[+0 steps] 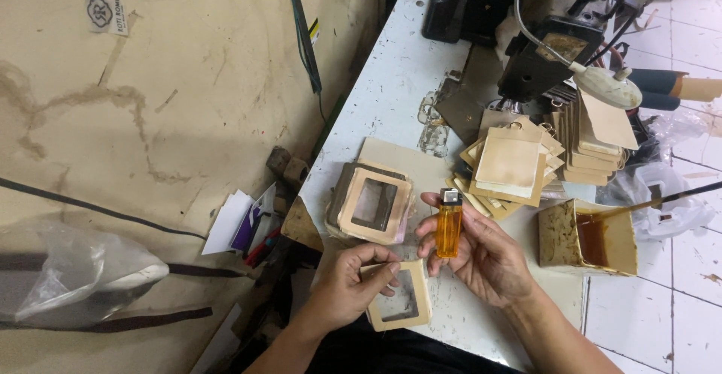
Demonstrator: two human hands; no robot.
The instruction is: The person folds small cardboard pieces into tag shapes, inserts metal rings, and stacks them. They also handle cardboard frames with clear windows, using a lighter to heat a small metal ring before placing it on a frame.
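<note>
While the left hand (347,287) pinches a frame (398,295), the lighter (449,226) (right hand (481,257)) stands upright.

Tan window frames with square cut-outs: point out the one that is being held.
The single tan window frame pinched in the left hand, nearest the camera; the others lie stacked on the white table.

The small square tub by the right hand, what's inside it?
The square tub holds dark reddish-brown liquid, with a thin stick resting in it. How deep it goes, and the tub's bottom, can't be seen.

White square label (106,13) on wall
</note>
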